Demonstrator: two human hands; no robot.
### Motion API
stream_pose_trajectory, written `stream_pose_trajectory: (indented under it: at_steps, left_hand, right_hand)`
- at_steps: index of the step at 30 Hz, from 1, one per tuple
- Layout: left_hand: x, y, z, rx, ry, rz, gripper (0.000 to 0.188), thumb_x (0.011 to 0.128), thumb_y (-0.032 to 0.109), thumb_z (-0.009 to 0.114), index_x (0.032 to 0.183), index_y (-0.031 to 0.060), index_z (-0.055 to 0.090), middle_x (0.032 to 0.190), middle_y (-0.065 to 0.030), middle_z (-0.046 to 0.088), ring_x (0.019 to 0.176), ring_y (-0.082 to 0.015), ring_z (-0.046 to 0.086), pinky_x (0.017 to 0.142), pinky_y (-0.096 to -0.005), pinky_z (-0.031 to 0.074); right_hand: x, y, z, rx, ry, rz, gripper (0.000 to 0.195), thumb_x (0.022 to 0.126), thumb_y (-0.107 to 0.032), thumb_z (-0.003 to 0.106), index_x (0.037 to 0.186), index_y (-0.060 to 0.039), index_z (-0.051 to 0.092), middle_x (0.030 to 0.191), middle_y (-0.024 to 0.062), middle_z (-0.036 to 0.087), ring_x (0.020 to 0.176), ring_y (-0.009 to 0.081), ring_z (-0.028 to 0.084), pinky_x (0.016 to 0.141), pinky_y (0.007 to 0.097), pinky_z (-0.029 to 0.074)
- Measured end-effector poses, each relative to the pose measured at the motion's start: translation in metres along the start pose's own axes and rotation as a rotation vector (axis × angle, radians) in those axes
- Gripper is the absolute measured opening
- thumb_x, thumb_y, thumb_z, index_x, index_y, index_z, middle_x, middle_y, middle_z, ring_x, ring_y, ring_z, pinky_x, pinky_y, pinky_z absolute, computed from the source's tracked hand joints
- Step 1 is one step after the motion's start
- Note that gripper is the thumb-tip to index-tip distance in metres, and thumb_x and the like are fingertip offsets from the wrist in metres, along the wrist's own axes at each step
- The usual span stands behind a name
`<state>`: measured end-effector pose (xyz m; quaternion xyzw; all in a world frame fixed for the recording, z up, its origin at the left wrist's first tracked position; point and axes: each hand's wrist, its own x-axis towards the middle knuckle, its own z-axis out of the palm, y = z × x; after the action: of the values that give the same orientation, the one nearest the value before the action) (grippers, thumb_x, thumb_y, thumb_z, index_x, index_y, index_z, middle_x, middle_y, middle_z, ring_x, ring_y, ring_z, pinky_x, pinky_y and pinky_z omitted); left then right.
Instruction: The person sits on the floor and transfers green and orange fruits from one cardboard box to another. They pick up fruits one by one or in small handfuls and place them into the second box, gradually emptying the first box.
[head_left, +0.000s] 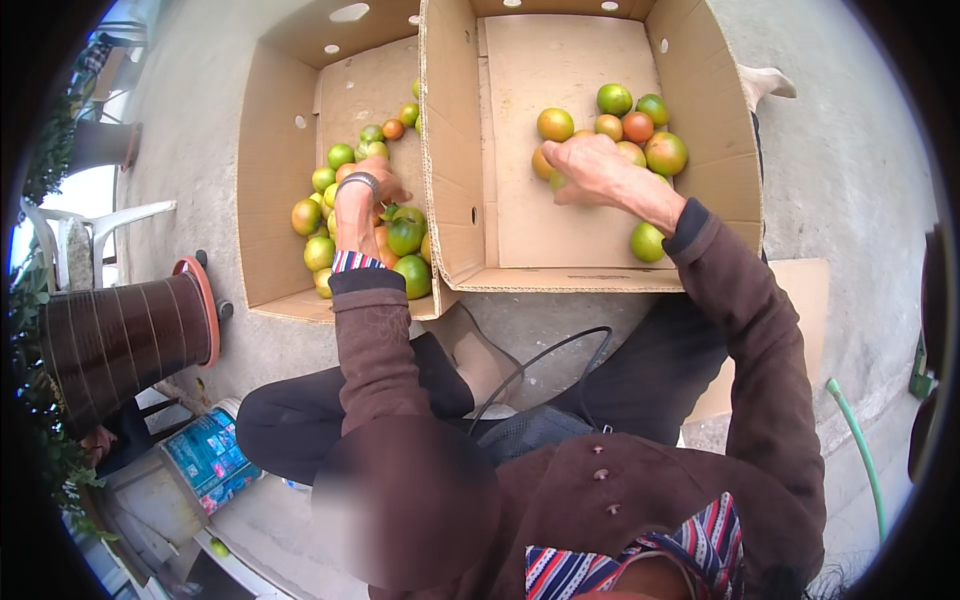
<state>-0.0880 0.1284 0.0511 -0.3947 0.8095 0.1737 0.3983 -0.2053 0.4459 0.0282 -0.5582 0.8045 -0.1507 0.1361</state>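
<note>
Two open cardboard boxes stand side by side in front of me. My left hand (384, 182) reaches into the left box (274, 150), low over a heap of green, yellow and orange tomatoes; a large green tomato (406, 236) lies just below it. Whether its fingers grip one is hidden. Inside the right box (457, 150), my right hand (589, 169) is over a looser group of tomatoes, its fingers pointing left and partly hiding some. A yellow-orange tomato (555, 124) lies just above those fingertips. Apart from the group, a green tomato (647, 242) lies beneath my right wrist.
A dark cable (551, 347) loops between my legs. Flat cardboard (802, 300) lies on the concrete at right, near a green hose (859, 442). At left are a brown ribbed planter (127, 337), a white plastic chair (97, 232) and a blue printed bucket (210, 457).
</note>
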Motion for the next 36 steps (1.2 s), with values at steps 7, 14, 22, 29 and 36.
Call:
stream_pose_trajectory:
  at_steps: [7, 14, 22, 29, 36]
  left_hand:
    - [-0.033, 0.026, 0.019, 0.2, -0.162, 0.038, 0.054, 0.077, 0.03, 0.079, 0.116, -0.003, 0.063, 0.111, -0.0184, 0.069, 0.096, -0.0321, 0.068, 0.078, -0.0421, 0.055]
    - [-0.017, -0.005, 0.026, 0.014, -0.119, 0.226, 0.037, 0.077, 0.017, 0.077, 0.107, 0.0009, 0.065, 0.097, -0.0133, 0.07, 0.067, -0.0264, 0.067, 0.052, -0.0358, 0.055]
    - [-0.044, -0.032, -0.01, -0.615, 0.035, 0.382, 0.047, 0.08, 0.024, 0.077, 0.114, -0.0018, 0.057, 0.088, -0.0092, 0.064, 0.06, -0.0163, 0.064, 0.056, -0.0272, 0.055]
    - [-0.086, 0.017, -0.016, -1.513, -0.274, 1.415, 0.069, 0.08, 0.013, 0.073, 0.139, -0.0032, 0.04, 0.121, -0.0171, 0.061, 0.109, -0.0248, 0.063, 0.096, -0.0373, 0.052]
    - [-0.108, 0.082, 0.009, -1.255, -0.452, 1.306, 0.084, 0.07, 0.001, 0.083, 0.142, 0.0018, 0.038, 0.122, -0.015, 0.06, 0.112, -0.023, 0.061, 0.094, -0.0323, 0.052]
  right_hand:
    - [-0.006, -0.01, 0.038, -0.18, -0.041, -0.085, 0.026, 0.07, -0.01, 0.069, 0.086, -0.0041, 0.049, 0.074, 0.0128, 0.059, 0.069, 0.0301, 0.061, 0.061, 0.0399, 0.045]
    - [-0.024, -0.004, 0.049, -0.412, 0.261, -0.308, 0.004, 0.08, -0.009, 0.058, 0.082, -0.0074, 0.055, 0.071, 0.007, 0.057, 0.073, 0.0214, 0.06, 0.067, 0.0335, 0.041]
    - [-0.007, 0.004, 0.005, -0.15, 0.193, -0.077, 0.015, 0.071, -0.009, 0.066, 0.079, -0.0026, 0.055, 0.068, 0.0151, 0.056, 0.06, 0.0369, 0.06, 0.054, 0.0476, 0.046]
    - [-0.005, -0.049, -0.064, 0.157, 0.717, -0.185, 0.067, 0.076, -0.021, 0.078, 0.134, -0.0049, 0.048, 0.117, 0.0189, 0.059, 0.09, 0.0368, 0.064, 0.073, 0.0416, 0.054]
    - [-0.004, -0.051, -0.054, 0.205, 0.78, -0.29, 0.078, 0.069, -0.013, 0.079, 0.14, -0.0125, 0.046, 0.12, 0.0111, 0.055, 0.085, 0.0307, 0.066, 0.068, 0.0372, 0.055]
